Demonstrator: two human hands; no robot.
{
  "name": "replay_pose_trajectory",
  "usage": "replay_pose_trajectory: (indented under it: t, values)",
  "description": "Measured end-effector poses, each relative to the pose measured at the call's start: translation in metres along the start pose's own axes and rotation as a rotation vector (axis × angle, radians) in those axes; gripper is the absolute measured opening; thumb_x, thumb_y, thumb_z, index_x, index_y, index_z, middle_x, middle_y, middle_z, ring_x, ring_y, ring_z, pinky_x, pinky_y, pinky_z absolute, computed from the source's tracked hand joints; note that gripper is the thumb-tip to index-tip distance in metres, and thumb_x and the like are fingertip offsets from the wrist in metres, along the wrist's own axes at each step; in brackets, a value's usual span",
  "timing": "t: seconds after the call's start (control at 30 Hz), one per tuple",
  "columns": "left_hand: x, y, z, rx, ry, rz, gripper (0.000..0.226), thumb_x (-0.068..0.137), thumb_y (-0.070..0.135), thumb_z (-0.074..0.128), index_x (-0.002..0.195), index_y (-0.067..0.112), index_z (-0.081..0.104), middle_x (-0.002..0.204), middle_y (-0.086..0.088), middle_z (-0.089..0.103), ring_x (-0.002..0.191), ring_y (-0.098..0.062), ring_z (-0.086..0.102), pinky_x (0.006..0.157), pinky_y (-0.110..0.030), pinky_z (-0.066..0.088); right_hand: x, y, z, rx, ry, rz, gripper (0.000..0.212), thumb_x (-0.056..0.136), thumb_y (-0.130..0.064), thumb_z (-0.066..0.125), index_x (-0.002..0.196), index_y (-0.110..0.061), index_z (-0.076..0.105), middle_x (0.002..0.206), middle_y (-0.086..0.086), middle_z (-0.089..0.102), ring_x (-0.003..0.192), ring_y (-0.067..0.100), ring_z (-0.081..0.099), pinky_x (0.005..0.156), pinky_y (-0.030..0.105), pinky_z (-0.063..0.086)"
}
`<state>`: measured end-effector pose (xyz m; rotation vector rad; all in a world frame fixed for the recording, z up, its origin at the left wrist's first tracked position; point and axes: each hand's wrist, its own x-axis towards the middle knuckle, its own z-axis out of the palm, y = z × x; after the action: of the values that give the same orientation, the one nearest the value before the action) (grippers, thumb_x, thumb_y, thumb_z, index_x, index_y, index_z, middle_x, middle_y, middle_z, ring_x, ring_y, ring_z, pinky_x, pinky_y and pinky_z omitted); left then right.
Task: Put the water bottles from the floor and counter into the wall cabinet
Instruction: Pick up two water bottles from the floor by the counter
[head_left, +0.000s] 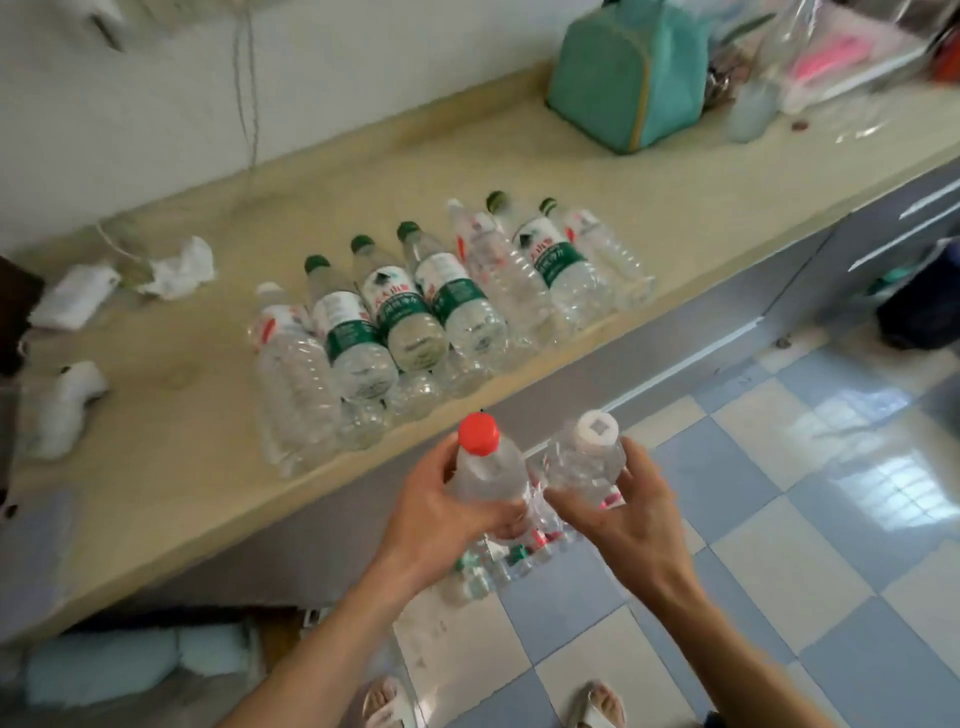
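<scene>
Left hand (441, 512) grips red-capped bottle (485, 462); right hand (631, 512) grips white-capped bottle (587, 457); counter bottle row (436, 306) lies at twelve o'clock.

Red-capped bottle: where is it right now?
In the head view, the red-capped bottle is held upright in the left hand, lower centre, beside the white-capped bottle.
</scene>
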<state>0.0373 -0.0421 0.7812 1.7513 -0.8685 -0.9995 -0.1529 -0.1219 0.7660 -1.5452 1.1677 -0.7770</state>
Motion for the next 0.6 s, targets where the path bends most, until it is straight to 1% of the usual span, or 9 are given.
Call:
replay_pose_trajectory:
  t: [0.07,0.13,0.23,0.27,0.33,0.4,0.47,0.53,0.6]
  values:
    - [-0.017,0.037,-0.022,-0.042,0.057,0.059,0.062,0.056,0.019,0.097,0.111,0.029,0.069,0.103,0.012,0.075,0.095,-0.004,0.071,0.076,-0.017,0.053,-0.001,-0.045,-0.004,0.018,-0.032,-0.054,0.058,0.056,-0.058,0.084,0.108,-0.047,0.059,0.111,-0.012,0.069,0.102,0.008,0.068,0.086,0.040,0.059]
    - [-0.030,0.073,-0.045,-0.071,0.097,0.119,0.060,0.055,0.026,0.094,0.111,0.026,0.070,0.103,0.009,0.076,0.096,-0.008,0.072,0.080,-0.024,0.054,0.001,-0.089,-0.005,0.055,-0.077,-0.101,0.058,0.056,-0.054,0.086,0.107,-0.052,0.059,0.111,-0.013,0.071,0.100,0.007,0.070,0.085,0.040,0.060]
    - [-0.040,0.127,-0.080,-0.106,0.178,0.210,0.050,0.062,0.022,0.092,0.107,0.030,0.072,0.102,0.006,0.078,0.096,-0.012,0.074,0.085,-0.035,0.057,0.014,-0.156,-0.003,0.100,-0.165,-0.201,0.053,0.060,-0.049,0.089,0.104,-0.052,0.061,0.105,-0.015,0.075,0.093,0.007,0.073,0.081,0.041,0.062]
    - [-0.041,0.145,-0.090,-0.115,0.215,0.250,0.051,0.060,0.026,0.092,0.107,0.033,0.072,0.102,0.006,0.078,0.096,-0.012,0.074,0.086,-0.036,0.057,0.020,-0.179,-0.001,0.101,-0.178,-0.243,0.052,0.060,-0.050,0.089,0.104,-0.049,0.062,0.103,-0.015,0.075,0.091,0.007,0.073,0.080,0.041,0.062]
    - [-0.045,0.181,-0.111,-0.139,0.306,0.331,0.060,0.054,0.041,0.091,0.110,0.037,0.070,0.105,0.009,0.077,0.097,-0.010,0.074,0.085,-0.035,0.057,0.031,-0.225,0.006,0.132,-0.197,-0.325,0.051,0.058,-0.052,0.088,0.103,-0.045,0.065,0.098,-0.016,0.076,0.088,0.005,0.073,0.077,0.038,0.061]
    - [-0.049,0.214,-0.132,-0.160,0.411,0.395,0.068,0.051,0.051,0.091,0.113,0.041,0.067,0.106,0.014,0.076,0.097,-0.005,0.073,0.083,-0.031,0.056,0.042,-0.271,0.014,0.155,-0.240,-0.401,0.051,0.058,-0.054,0.086,0.103,-0.048,0.065,0.098,-0.020,0.075,0.087,0.001,0.072,0.075,0.031,0.058]
    - [-0.054,0.245,-0.155,-0.195,0.496,0.459,0.065,0.055,0.048,0.092,0.114,0.040,0.067,0.106,0.015,0.076,0.096,-0.003,0.073,0.078,-0.025,0.056,0.049,-0.315,0.024,0.171,-0.271,-0.472,0.052,0.061,-0.054,0.087,0.107,-0.041,0.066,0.098,-0.023,0.074,0.087,-0.003,0.071,0.075,0.027,0.056]
    - [-0.058,0.276,-0.180,-0.221,0.565,0.524,0.057,0.063,0.043,0.092,0.114,0.036,0.068,0.104,0.015,0.076,0.093,-0.002,0.073,0.067,-0.017,0.057,0.056,-0.360,0.033,0.197,-0.274,-0.540,0.054,0.063,-0.051,0.089,0.110,-0.036,0.066,0.098,-0.023,0.074,0.086,-0.005,0.070,0.074,0.024,0.054]
    - [-0.062,0.308,-0.206,-0.240,0.615,0.585,0.054,0.063,0.046,0.089,0.112,0.033,0.070,0.102,0.013,0.076,0.091,-0.003,0.073,0.063,-0.014,0.056,0.063,-0.404,0.044,0.230,-0.292,-0.605,0.048,0.066,-0.046,0.089,0.108,-0.036,0.069,0.097,-0.020,0.076,0.086,-0.002,0.071,0.076,0.027,0.056]
